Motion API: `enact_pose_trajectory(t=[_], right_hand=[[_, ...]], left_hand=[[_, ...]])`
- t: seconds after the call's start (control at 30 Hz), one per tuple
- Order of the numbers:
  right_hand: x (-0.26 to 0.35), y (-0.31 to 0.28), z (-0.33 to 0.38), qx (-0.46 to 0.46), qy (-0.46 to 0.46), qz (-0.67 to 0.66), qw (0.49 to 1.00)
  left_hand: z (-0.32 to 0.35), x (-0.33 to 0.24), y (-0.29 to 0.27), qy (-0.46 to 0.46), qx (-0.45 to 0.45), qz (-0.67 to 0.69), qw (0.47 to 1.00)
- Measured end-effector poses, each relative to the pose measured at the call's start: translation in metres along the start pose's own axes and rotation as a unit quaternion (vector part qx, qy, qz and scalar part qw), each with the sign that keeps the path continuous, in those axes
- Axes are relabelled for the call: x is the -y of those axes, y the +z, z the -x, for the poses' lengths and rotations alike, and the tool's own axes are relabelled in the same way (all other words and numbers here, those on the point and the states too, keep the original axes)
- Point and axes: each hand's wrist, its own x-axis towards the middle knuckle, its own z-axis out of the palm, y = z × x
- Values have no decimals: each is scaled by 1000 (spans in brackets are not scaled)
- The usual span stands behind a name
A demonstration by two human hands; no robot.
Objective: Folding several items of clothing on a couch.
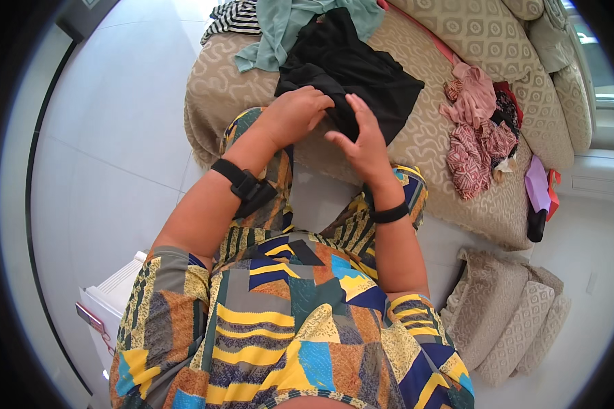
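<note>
A black garment (361, 68) lies spread on the beige patterned sofa (430, 136) in front of me. My left hand (297, 112) is closed on the near edge of the black garment. My right hand (361, 140) presses against the same edge with its fingers apart and slightly bent. Both wrists wear black bands. I wear a bright patchwork-print dress (286, 320).
A teal garment (286, 27) and a striped one (235, 17) lie at the sofa's far end. Pink and red patterned clothes (474, 129) are piled to the right, with a purple item (537, 184) beside them. Beige cushions (512, 320) lie on the white tiled floor (116, 136). A white unit (109, 300) stands lower left.
</note>
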Motion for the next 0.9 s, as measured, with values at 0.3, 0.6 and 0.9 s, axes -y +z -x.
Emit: enact_pose_trajectory(t=[0.3,0.6,0.9], right_hand=[[-5,15,8,-23,71,203,976],[-19,-21,8,-17,73,108,991],[7,-78,10,7,120,-114,986]], left_hand=[[-8,-8,-5,15,-71,-28,997],[3,3,-1,-62,11,4,998],[-25,-16,-33,-223,67,290,928]])
